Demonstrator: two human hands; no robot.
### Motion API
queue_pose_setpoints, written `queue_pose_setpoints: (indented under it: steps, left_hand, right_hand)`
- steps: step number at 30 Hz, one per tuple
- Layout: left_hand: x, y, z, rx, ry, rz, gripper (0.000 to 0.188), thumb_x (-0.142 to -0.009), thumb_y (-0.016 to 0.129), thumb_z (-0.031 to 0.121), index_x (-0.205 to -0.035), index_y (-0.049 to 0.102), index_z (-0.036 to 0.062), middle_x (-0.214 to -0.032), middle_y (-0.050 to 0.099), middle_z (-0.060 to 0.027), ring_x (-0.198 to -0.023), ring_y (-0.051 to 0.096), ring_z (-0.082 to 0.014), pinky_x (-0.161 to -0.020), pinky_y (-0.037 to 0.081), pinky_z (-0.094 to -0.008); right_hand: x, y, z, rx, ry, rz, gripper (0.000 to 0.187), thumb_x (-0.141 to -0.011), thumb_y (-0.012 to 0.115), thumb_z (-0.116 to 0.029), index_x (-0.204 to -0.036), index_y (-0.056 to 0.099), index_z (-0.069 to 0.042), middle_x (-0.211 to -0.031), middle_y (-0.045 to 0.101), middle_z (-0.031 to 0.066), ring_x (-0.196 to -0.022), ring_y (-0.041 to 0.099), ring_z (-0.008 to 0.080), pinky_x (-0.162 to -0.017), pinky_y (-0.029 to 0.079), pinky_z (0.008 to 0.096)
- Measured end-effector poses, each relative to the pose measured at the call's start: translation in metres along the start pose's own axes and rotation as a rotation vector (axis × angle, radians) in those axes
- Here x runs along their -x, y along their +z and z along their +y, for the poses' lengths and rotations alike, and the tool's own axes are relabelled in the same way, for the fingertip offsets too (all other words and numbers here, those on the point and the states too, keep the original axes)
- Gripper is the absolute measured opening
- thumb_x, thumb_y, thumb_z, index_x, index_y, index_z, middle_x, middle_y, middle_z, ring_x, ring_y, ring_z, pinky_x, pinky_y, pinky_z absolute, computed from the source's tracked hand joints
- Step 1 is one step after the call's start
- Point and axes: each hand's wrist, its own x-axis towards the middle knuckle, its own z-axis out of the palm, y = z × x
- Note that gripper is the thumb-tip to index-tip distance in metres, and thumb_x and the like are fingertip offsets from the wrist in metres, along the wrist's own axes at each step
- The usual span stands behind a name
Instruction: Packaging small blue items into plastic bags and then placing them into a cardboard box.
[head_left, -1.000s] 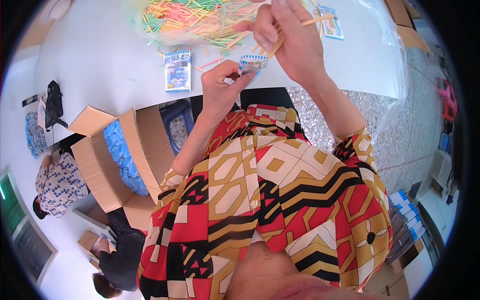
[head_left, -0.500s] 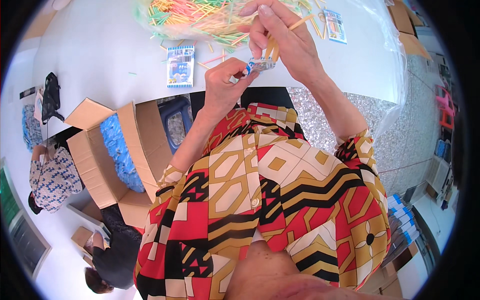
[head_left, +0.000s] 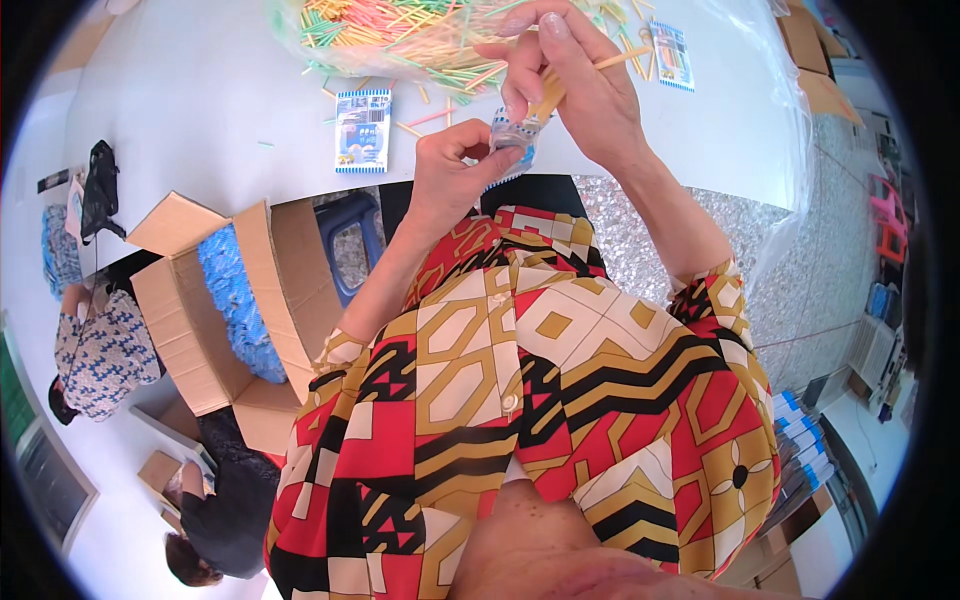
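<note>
My left hand [head_left: 452, 172] pinches a small blue-and-white packet [head_left: 516, 140] between thumb and fingers, just above the table's near edge. My right hand [head_left: 592, 95] is closed on several thin yellow sticks [head_left: 548, 97]. Their lower ends are at the packet's upper end, and how far they reach inside is hard to see. One stick [head_left: 625, 57] juts out to the right from the same hand. Beyond both hands lies a heap of green, pink and yellow sticks [head_left: 375, 32] on clear plastic.
Flat blue-and-white packets lie left [head_left: 362, 130] and right [head_left: 672, 56] on the white table [head_left: 190, 110]. Loose sticks are scattered around the heap. An open cardboard box [head_left: 190, 330] with blue packets stands at my left, beside a blue stool [head_left: 350, 240]. Two people work further left.
The packet has turned, so more of its body shows below my left thumb. My right hand has shifted slightly, and the sticks are tilted differently at the packet's upper end.
</note>
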Motion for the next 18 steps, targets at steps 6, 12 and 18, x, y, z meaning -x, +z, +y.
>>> queue_pose_setpoints:
  steps: [6,12,18]
  left_hand:
    - [0.0,-0.001,-0.013,0.024,-0.048,-0.041,0.017,-0.077,0.072,0.012,-0.072,0.062,-0.0005,-0.062,0.059,-0.0001,-0.058,0.049,-0.0037,-0.051,0.037,-0.0207]
    - [0.001,0.001,-0.004,0.022,-0.035,-0.046,0.015,-0.077,0.072,0.01,-0.074,0.063,-0.0016,-0.062,0.059,-0.0001,-0.058,0.05,-0.0043,-0.053,0.04,-0.0203]
    - [0.003,-0.002,-0.003,-0.006,0.006,-0.076,0.012,-0.076,0.071,0.009,-0.077,0.065,-0.002,-0.066,0.06,-0.0009,-0.061,0.051,-0.0046,-0.055,0.041,-0.0206]
  right_hand:
    - [-0.003,0.0,0.004,-0.137,-0.048,0.051,0.028,-0.101,0.028,-0.026,-0.099,0.047,-0.006,-0.055,0.046,0.0018,-0.05,0.053,0.0145,-0.095,0.041,0.0365]
    - [-0.005,0.0,0.009,-0.122,0.024,0.068,0.027,-0.101,0.029,-0.027,-0.099,0.047,-0.007,-0.055,0.046,0.0007,-0.05,0.053,0.0142,-0.095,0.04,0.0359]
    - [-0.003,-0.001,0.009,-0.071,-0.018,0.015,0.026,-0.101,0.028,-0.025,-0.098,0.046,-0.007,-0.056,0.046,0.0009,-0.051,0.053,0.0142,-0.096,0.04,0.037]
